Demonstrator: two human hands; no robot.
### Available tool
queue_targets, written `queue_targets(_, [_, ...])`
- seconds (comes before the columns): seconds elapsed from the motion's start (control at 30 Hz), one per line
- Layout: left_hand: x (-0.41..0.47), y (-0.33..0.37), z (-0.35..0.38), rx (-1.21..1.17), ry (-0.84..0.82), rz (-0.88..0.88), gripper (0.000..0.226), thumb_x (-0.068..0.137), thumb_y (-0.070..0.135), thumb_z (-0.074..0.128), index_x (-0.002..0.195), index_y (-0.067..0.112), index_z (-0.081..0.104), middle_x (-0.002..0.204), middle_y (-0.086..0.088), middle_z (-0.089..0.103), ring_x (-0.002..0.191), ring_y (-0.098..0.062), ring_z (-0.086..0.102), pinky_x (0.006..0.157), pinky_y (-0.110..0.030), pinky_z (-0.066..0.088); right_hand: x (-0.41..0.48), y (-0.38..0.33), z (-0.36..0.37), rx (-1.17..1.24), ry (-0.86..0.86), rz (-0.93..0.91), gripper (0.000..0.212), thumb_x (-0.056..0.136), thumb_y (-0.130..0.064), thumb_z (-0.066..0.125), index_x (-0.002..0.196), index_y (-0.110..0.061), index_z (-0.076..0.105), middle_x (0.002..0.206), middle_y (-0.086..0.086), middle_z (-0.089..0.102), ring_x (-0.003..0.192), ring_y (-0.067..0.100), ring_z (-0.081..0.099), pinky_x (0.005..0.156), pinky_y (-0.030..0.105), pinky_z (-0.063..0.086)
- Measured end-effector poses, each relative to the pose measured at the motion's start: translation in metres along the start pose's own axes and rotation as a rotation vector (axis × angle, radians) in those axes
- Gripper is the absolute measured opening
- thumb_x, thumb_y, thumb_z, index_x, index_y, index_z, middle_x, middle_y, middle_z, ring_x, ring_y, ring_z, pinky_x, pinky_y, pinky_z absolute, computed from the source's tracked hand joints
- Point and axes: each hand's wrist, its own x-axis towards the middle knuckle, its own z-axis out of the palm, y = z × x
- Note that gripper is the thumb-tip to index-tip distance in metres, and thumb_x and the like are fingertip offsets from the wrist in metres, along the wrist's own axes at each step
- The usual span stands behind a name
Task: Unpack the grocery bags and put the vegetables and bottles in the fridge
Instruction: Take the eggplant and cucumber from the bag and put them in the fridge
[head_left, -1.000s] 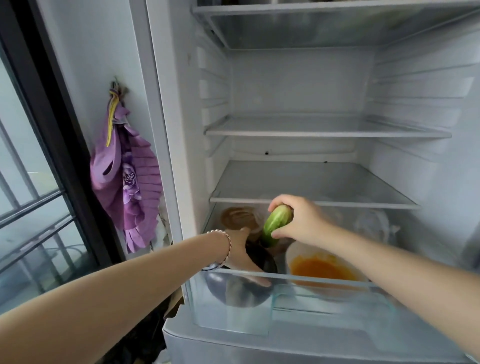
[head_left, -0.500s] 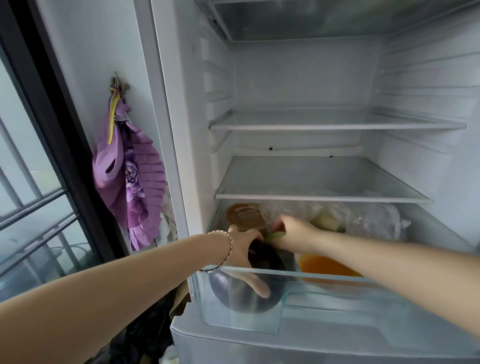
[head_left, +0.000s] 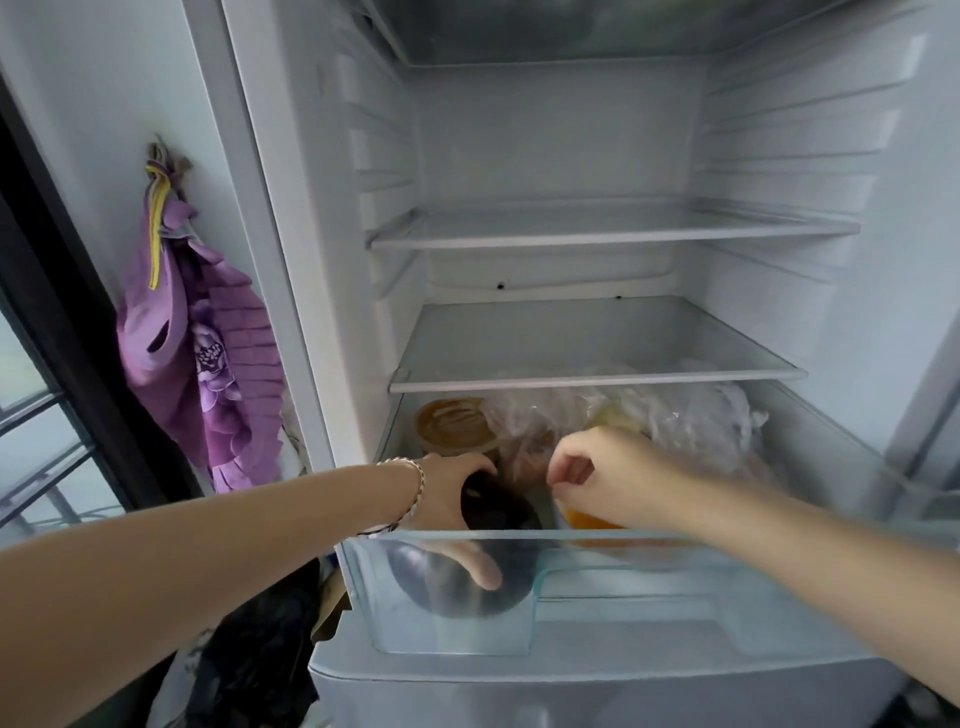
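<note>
Both hands are in the clear drawer (head_left: 675, 597). The left hand (head_left: 449, 499) curls round a dark purple, glossy, round eggplant (head_left: 501, 514), its fingers beneath it. Just to its right, the right hand (head_left: 608, 473) has its fingers curled on nothing visible.

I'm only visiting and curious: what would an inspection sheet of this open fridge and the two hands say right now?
Surface: glass shelves above a clear drawer.
Job's things: dark round vegetable at the drawer's left end; no bottles seen.
Clutter: brown-lidded tub, crumpled plastic bags and an orange thing, all in the drawer.
Hands: left hand grips the dark round vegetable, with a bracelet on its wrist; right hand is over the drawer, fingers curled, nothing visible in them.
Cables: nothing seen.
Surroundings: purple cloth hangs on the wall left of the fridge; barred window further left; dark bag on the floor.
</note>
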Motion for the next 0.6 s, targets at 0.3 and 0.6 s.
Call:
queue_targets(0.3, [0.001,-0.009,-0.017,0.198,-0.191,-0.056,0.117,0.039,0.068,0.075,0.138,0.039,0.020,0.135,0.010,0.043,0.119,-0.017,0.047,0.101,-0.033,0.043,-0.049,0.006,-0.008,0.024,0.229,-0.060,0.018,0.085,-0.047,0.050,0.089,-0.035,0.063,0.093,-0.020,0.064,0.088,0.001,0.059,0.082,0.026,0.050])
queue_targets(0.6, [-0.031,0.027,-0.017,0.114,0.188,0.049,0.089,0.064,0.082,0.024,0.136,0.031,0.038,0.139,0.003,0.046,0.122,-0.015,0.048,0.105,-0.032,0.039,-0.045,0.025,0.004,-0.573,0.381,-0.446,0.072,0.064,-0.075,0.050,0.101,-0.016,0.068,0.105,-0.001,0.066,0.107,0.017,0.051,0.095,0.032,0.036])
